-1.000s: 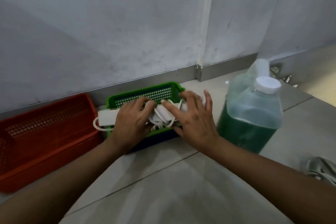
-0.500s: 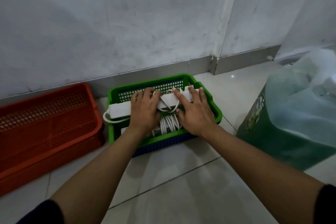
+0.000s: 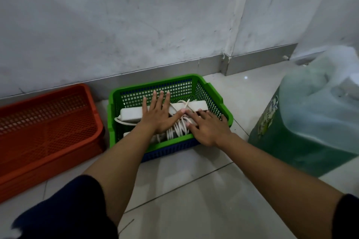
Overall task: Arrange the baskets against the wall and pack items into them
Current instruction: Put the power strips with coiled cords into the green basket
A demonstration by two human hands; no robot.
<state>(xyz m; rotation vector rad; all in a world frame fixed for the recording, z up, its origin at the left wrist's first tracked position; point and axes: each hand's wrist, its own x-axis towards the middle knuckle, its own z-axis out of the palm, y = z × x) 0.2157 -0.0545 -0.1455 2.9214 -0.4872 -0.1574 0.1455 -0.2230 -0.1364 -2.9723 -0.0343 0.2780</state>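
A green basket (image 3: 213, 93) sits nested in a blue basket (image 3: 171, 150) on the floor close to the wall. Inside it lies a white power strip (image 3: 130, 114) with its coiled white cord (image 3: 177, 129). My left hand (image 3: 156, 115) lies flat on the strip with fingers spread. My right hand (image 3: 208, 127) rests palm down on the cord and the basket's near right rim, fingers apart. An orange basket (image 3: 48, 122) stands to the left against the wall, holding nothing I can see.
A large translucent jug of green liquid (image 3: 303, 122) stands on the floor to the right, close to my right forearm. A grey skirting (image 3: 204, 64) runs along the wall behind the baskets. Pale floor tiles (image 3: 194, 190) stretch in front.
The power strip has sunk from the green basket's rim down into it. My left hand has flattened with fingers spread; my right hand has slid to the near right rim.
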